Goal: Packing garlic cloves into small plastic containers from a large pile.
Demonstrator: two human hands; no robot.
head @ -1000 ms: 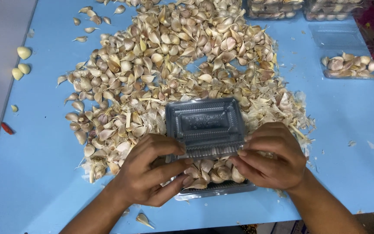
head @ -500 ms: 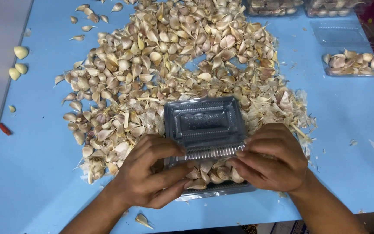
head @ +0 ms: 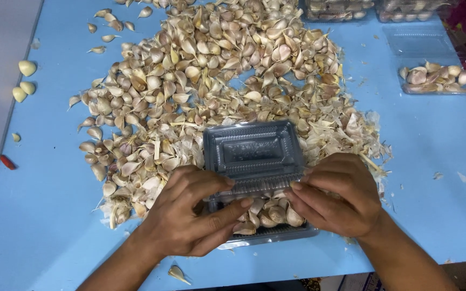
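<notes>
Both hands work at a clear hinged box [head: 260,215] near the front edge of the blue table [head: 44,237]. The box base sits between the hands and holds garlic cloves [head: 271,213], visible through the gap under the lid. The lid [head: 252,151] stands tilted up and away from the person, hinged at the front, its ribbed inside facing the camera.

Left hand [head: 187,215]: fingers curled, thumb along the lid's near edge, forefinger stretched across the front of the base. It presses on the box at its left side; fingers are close together, pinching the plastic rim. Right hand [head: 338,196]: fingers bent and bunched, tips touching the lid's near right corner, gripping the rim there.

A large heap [head: 217,81] of unpeeled cloves and loose skins spreads over the table behind and to the left of the box, touching the lid's far edge. One stray clove [head: 178,274] lies just in front of the left wrist.

At the right rear, an open tray [head: 432,78] holds a small lot of cloves. Two further filled boxes [head: 341,8] stand at the far edge, partly cut off. On the grey strip at left lie three peeled cloves [head: 25,81] and a small red object [head: 7,161], kind not discernible.
</notes>
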